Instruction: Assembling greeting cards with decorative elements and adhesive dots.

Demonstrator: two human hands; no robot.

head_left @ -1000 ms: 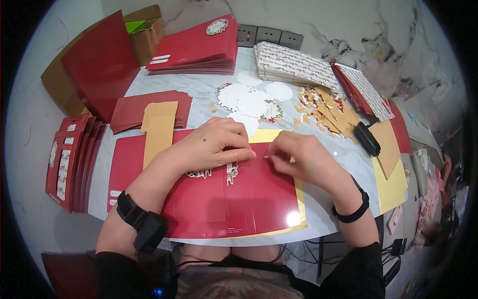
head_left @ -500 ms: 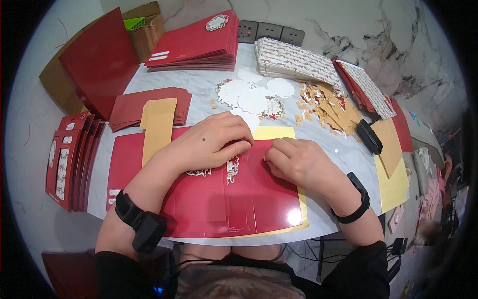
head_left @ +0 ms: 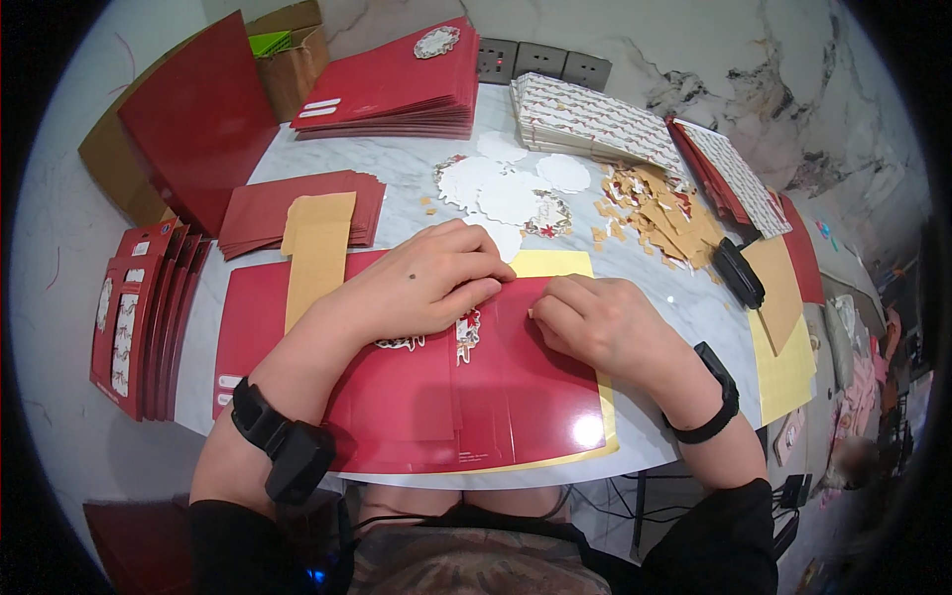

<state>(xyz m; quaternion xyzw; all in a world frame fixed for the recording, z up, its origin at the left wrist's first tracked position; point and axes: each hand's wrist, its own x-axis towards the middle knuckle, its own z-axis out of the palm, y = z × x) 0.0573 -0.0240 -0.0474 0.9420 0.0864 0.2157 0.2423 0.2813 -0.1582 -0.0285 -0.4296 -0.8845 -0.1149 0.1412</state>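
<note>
A glossy red card sheet [head_left: 535, 416] lies before me, with fold lines and small floral die-cut pieces [head_left: 468, 337] on it. My left hand [head_left: 433, 281] rests palm down over its upper part, fingers extended to the right and thumb apart. Close by on the right, my right hand [head_left: 585, 319] is curled at the sheet, fingertips pinched together; whatever is between them is hidden. A yellow sheet [head_left: 555, 264] shows beneath the red card. Beside my left forearm lies a tan card strip [head_left: 319, 248].
White round cutouts [head_left: 506, 196] and a heap of tan scraps [head_left: 659, 218] lie beyond my hands. Around the back stand red card stacks [head_left: 397, 84] and patterned white sheets [head_left: 595, 119]. A black stapler-like tool [head_left: 739, 273] sits right; folded red boxes [head_left: 139, 322] stand left.
The fingers of my left hand reach slightly farther right along the card's upper edge. My right hand keeps its curled pose in nearly the same place.
</note>
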